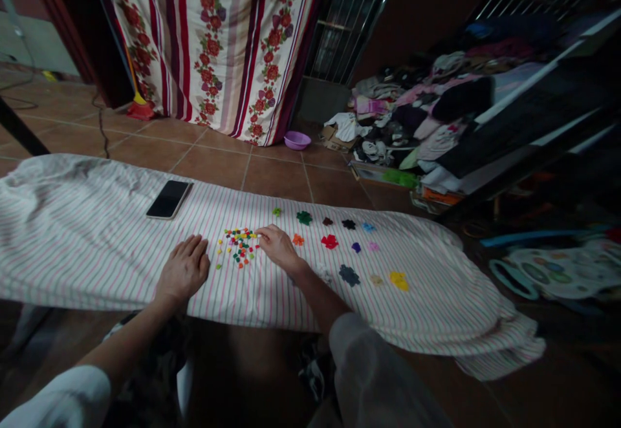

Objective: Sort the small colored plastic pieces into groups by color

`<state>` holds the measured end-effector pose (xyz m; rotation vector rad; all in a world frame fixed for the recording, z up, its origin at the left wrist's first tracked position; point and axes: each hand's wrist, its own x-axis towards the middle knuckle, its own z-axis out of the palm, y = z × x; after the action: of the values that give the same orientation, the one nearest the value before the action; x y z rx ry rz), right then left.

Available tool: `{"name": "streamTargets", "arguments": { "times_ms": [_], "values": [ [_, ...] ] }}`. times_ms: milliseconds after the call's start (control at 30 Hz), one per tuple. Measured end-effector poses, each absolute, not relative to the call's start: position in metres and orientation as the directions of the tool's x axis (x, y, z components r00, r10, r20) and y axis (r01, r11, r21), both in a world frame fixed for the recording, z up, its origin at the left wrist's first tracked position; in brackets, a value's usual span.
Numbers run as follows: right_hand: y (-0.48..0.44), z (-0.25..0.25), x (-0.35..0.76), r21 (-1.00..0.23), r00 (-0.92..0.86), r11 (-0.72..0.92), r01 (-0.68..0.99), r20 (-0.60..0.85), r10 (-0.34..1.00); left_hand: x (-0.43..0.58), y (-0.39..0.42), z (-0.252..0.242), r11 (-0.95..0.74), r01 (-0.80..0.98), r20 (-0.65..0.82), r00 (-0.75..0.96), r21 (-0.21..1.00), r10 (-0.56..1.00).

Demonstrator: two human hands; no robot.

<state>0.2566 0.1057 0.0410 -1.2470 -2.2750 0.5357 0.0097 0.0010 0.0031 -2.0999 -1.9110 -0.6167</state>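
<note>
Head view: loose beads [237,246] on striped cloth [72,234], left hand [184,271] flat, empty, just beside; right hand [275,247] at their edge, pinch unclear; risk: a nudge scattering beads into sorted clusters [330,242].

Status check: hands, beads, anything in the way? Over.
Left hand flat on striped cloth, empty. Right hand touching mixed bead pile. Colour clusters beside it; phone apart.

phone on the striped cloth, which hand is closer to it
Left. The left hand lies flat on the cloth just short of the phone; the right hand is farther right, past the pile of small coloured pieces.
</note>
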Motion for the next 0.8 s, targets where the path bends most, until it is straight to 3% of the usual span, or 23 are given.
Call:
{"name": "streamTargets", "arguments": {
  "times_ms": [200,800],
  "values": [
    [0.108,0.042,0.273,-0.535,-0.415,0.467,0.704,0.225,0.882,0.009,0.002,0.002,-0.121,0.985,0.460,0.052,0.122,0.886],
    [0.114,0.043,0.313,-0.669,-0.276,0.381,0.638,0.263,0.924,0.009,0.002,0.003,-0.139,0.979,0.473,0.052,0.151,0.879]
  ]
}}
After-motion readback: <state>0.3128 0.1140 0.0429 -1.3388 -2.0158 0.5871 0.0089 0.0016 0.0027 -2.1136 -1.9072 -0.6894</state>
